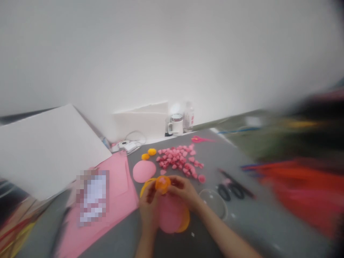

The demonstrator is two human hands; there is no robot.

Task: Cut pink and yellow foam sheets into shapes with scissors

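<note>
Between my fingers is a small round orange piece with a pink bit at its top. My left hand pinches its left side, and my right hand grips it from the right. Below the hands lies a pink disc, partly over an orange disc. A yellow-orange rim shows behind my left hand. Just beyond are another pink disc, a spread of small pink pieces and two small orange pieces. The material of the pieces cannot be made out.
Pink sheets and a blurred-out phone-like object lie left, below a white board. Black-handled scissors and a clear round dish are right. Pink scissors, a mug and a bottle stand farther back.
</note>
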